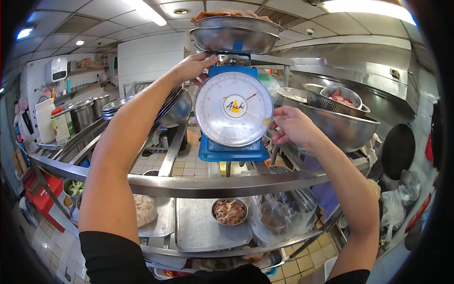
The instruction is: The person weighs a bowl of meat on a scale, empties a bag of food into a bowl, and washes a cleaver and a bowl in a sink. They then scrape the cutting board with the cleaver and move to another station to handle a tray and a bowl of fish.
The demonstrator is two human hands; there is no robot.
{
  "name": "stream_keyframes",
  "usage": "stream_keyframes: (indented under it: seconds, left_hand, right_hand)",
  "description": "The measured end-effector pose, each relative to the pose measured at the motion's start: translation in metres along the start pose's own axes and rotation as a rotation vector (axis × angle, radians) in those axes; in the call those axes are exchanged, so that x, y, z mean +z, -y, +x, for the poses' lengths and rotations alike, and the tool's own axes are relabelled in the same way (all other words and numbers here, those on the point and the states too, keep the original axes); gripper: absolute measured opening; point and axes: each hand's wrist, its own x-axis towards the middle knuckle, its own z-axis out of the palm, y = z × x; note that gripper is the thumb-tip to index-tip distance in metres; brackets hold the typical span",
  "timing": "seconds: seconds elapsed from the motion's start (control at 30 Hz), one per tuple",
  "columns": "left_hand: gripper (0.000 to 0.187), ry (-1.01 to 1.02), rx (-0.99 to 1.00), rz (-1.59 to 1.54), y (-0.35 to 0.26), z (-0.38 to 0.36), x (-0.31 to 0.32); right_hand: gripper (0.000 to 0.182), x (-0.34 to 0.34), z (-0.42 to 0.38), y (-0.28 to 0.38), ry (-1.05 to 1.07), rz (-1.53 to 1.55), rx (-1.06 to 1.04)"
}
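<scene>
A blue dial scale [234, 111] stands on the top of a metal rack, its red needle pointing to the upper right. On its platform rest stacked metal bowls [236, 39] with sliced meat [231, 14] on top. My left hand [196, 67] is at the scale's upper left corner, just under the bowls, fingers curled against it. My right hand [291, 124] touches the right edge of the dial with thumb and fingertips, the fingers bent and apart. Neither hand is wrapped round a bowl.
The metal rack [203, 186] spans the front. Large steel bowls and a colander [326, 102] sit at right, stacked trays [116, 106] and pots [82, 113] at left. On the lower shelf are a bowl of shredded food [230, 211] and plastic-wrapped items [279, 213].
</scene>
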Motion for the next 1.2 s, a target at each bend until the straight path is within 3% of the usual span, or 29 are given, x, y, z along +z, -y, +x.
stream_keyframes:
  seconds: [0.4,0.6,0.7,0.8,0.9,1.03,1.2]
  left_hand:
    - [0.042,-0.076,0.027,0.05,0.013,0.022,0.001]
    - [0.045,-0.129,0.025,0.03,0.005,0.012,0.008]
    - [0.052,-0.127,-0.08,0.084,-0.005,0.0,0.009]
    - [0.06,-0.07,-0.183,0.074,-0.02,-0.027,0.011]
    - [0.061,0.161,-0.256,0.091,-0.023,-0.056,0.021]
    - [0.066,0.209,-0.226,0.117,-0.026,-0.082,0.028]
    - [0.059,0.131,-0.245,0.084,-0.058,-0.105,0.039]
  right_hand:
    - [0.031,0.007,-0.002,0.0,-0.047,-0.01,-0.01]
    - [0.03,0.013,0.008,-0.004,-0.08,-0.026,-0.017]
    - [0.027,0.014,0.011,-0.003,-0.071,0.024,-0.008]
    - [0.023,0.019,0.013,-0.003,-0.077,0.114,0.009]
    - [0.019,0.02,0.014,-0.006,-0.11,0.223,0.019]
    - [0.016,0.023,0.015,-0.006,-0.153,0.252,0.022]
    - [0.019,0.016,0.0,-0.004,-0.226,0.221,0.048]
